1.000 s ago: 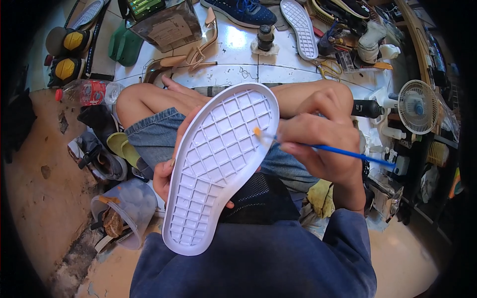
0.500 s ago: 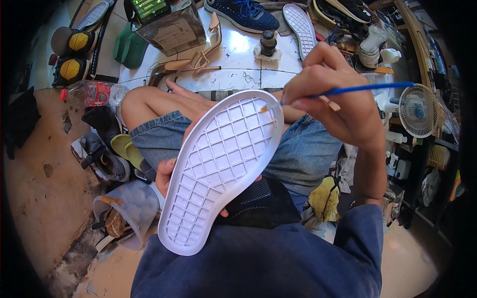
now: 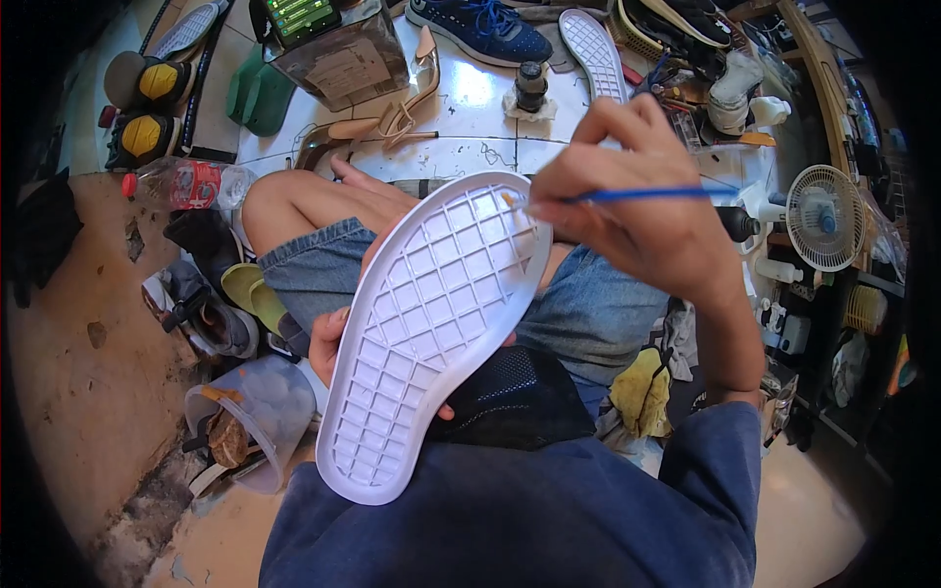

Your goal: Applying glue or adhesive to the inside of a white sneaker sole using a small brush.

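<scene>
A white shoe sole with a raised grid inside its rim is tilted over my lap. My left hand is closed round it from beneath, and its fingers show at both edges. Between the fingertips of my right hand is a thin brush with a blue handle. The brush's yellowish tip meets the grid near the sole's wide upper end. Beneath the sole, a black perforated piece rests on my lap.
A dark jar stands on the tiles ahead, near a second white sole. A blue shoe, a heeled sandal and a metal box lie beyond my legs. At left is a tipped bucket; at right, a fan.
My right hand has moved slightly left with the brush, whose tip has shifted left and up along the sole's upper end. The sole's upper end has shifted slightly left and up.
</scene>
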